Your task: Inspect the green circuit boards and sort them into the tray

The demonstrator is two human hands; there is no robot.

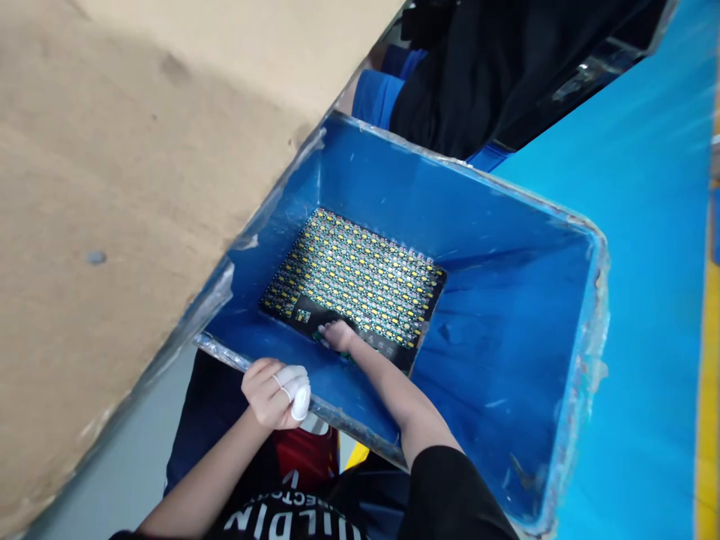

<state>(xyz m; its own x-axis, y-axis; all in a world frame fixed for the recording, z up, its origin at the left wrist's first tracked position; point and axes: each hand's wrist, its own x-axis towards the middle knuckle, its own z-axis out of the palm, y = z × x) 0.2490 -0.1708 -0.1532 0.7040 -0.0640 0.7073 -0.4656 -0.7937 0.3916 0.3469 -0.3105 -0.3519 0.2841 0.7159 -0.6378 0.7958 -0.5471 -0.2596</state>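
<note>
A deep blue plastic bin [506, 322] with a worn, taped rim stands before me. On its floor lies a black sheet [388, 346] bearing many rows of small circuit boards [360, 266] with yellow parts. My left hand [275, 394], with white finger cots on some fingers, is closed over the bin's near rim. Deep inside the bin, my right hand [338, 335] is at the sheet's near edge, its fingers pinched at a small green circuit board [318, 335], mostly hidden. A single board [302, 316] sits apart from the rows, left of that hand.
A large tan board or tabletop [124, 187] covers the left side and overhangs the bin's left edge. Beyond the far rim is another person in dark clothing [450, 82]. Bright blue floor [652, 225] with a yellow stripe [709, 360] runs along the right.
</note>
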